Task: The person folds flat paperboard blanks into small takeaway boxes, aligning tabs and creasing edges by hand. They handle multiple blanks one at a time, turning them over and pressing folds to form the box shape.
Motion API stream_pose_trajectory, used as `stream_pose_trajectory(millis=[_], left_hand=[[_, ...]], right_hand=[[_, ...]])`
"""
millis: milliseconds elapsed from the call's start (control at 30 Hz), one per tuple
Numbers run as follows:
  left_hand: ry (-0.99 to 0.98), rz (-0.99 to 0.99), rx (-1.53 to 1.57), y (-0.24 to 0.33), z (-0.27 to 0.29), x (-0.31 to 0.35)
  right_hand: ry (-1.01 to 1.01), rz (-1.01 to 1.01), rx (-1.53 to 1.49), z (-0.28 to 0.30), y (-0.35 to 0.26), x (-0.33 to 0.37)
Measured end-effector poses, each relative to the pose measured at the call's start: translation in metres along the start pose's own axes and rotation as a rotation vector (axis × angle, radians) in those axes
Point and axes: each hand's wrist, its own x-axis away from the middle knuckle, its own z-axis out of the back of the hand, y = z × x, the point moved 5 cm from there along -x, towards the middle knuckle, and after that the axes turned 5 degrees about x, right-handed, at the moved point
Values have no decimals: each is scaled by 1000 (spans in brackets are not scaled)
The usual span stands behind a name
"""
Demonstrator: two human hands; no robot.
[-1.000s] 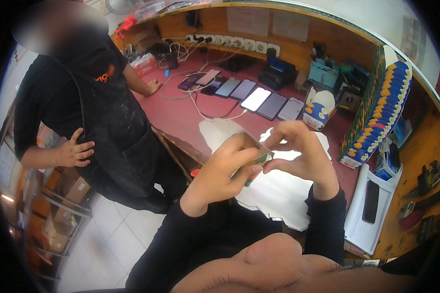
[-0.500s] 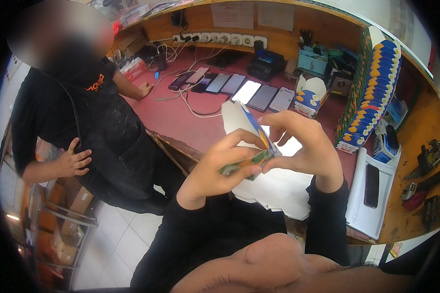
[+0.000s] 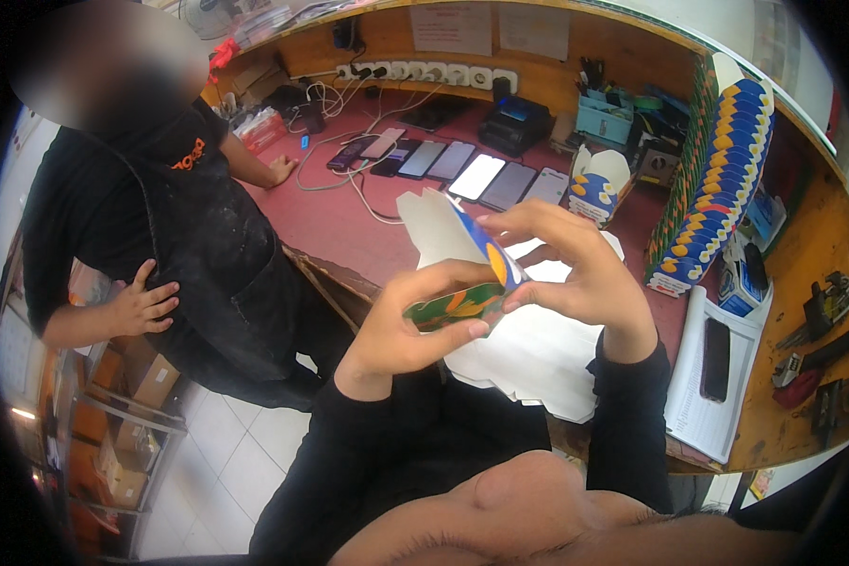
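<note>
Above the white carton blanks (image 3: 528,373), the left hand (image 3: 387,325) gripped the green side of a printed paperboard carton (image 3: 491,255) and the right hand (image 3: 580,274) pinched its blue panel, seemingly to brace its folds.

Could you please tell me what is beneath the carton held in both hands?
White cardboard sheets show below the blue-and-green carton; whatever lies directly behind the left hand, right hand and carton is hidden.
</note>
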Motion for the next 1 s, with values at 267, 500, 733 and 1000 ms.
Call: stream_pose_trajectory(millis=[267,500,733,1000], left_hand=[[115,-15,-4,-7,-13,-6],[243,77,-23,-6,17,-2],[502,-153,109,-4,27,-2],[499,-404,-123,-3,29,-4]], right_hand=[[-80,84,70,-13,-11,-1],[19,78,61,-10,-6,-5],[178,199,208,-30,-17,-13],[329,300,342,-38,-6,-10]])
